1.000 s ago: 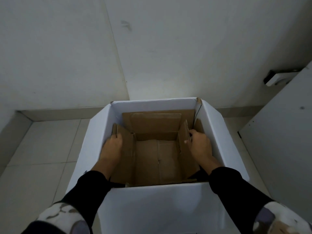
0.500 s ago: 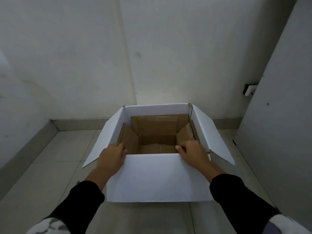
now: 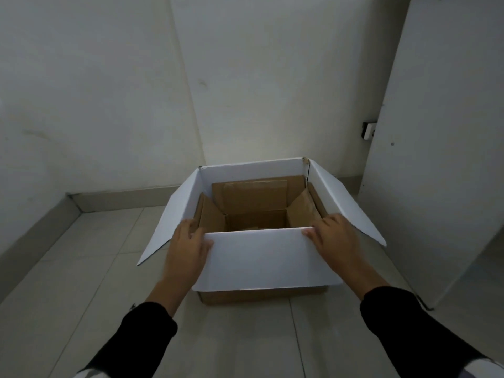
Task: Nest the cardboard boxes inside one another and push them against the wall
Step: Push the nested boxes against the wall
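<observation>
A large white cardboard box [image 3: 261, 257] stands on the tiled floor near the far wall, its flaps spread open. Inside it sits a smaller brown cardboard box [image 3: 256, 203], also open, its bottom partly hidden behind the white front flap. My left hand [image 3: 188, 249] lies on the front left corner of the white box, fingers over the flap edge. My right hand [image 3: 335, 241] rests on the front right corner, fingers bent over the rim. Both hands press against the near side of the box.
The far wall [image 3: 245, 91] rises just behind the box, with a grey skirting strip [image 3: 122, 197] along the floor. A white door or cabinet panel [image 3: 436, 159] stands close on the right. Tiled floor [image 3: 81, 268] stretches to the left.
My hands came out of the inner brown box and moved to the front corners of the white box. The box now lies farther from me, nearer the wall.
</observation>
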`<state>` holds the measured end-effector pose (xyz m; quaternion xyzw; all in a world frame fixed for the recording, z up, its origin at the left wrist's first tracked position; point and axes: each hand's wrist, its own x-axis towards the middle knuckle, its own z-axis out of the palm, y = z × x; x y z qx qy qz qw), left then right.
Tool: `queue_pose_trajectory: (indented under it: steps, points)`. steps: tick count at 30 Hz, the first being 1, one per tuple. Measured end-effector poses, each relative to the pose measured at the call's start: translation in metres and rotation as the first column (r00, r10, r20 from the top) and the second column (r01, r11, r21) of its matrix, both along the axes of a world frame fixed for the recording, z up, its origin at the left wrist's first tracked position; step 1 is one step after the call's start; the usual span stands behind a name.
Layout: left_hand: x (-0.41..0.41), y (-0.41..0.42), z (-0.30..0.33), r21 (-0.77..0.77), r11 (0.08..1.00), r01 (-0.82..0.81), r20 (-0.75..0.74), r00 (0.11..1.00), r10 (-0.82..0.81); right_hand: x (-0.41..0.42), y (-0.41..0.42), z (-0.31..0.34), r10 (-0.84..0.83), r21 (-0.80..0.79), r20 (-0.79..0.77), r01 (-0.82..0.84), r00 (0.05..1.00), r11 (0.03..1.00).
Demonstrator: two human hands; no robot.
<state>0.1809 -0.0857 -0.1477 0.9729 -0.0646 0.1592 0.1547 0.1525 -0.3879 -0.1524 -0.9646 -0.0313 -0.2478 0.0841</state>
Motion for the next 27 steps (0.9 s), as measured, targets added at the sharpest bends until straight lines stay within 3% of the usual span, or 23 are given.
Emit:
queue_pose_trajectory:
  steps: [4,11,17,21,27]
  points:
    - [0.019,-0.029,-0.010,-0.022,0.998,-0.056,-0.073,0.996,0.054,0.010,-0.038,-0.015,-0.135,0.203,-0.070,0.147,0.988,0.968]
    - [0.056,-0.056,-0.002,-0.277,0.958,-0.075,-0.035,0.997,0.068,0.037,-0.077,-0.022,-0.153,0.283,0.017,0.142,0.988,0.949]
    - [0.088,-0.092,0.003,-0.428,0.900,-0.088,-0.084,0.995,0.058,0.071,-0.106,-0.023,-0.254,0.511,-0.005,0.220,0.967,0.831]
    - [0.106,-0.119,0.002,-0.508,0.861,-0.031,-0.069,0.998,-0.005,0.092,-0.138,-0.019,-0.286,0.504,-0.057,0.275,0.956,0.819]
    - [0.118,-0.158,-0.009,-0.506,0.862,0.037,-0.020,0.998,-0.055,0.118,-0.174,-0.017,-0.319,0.434,-0.073,0.318,0.945,0.843]
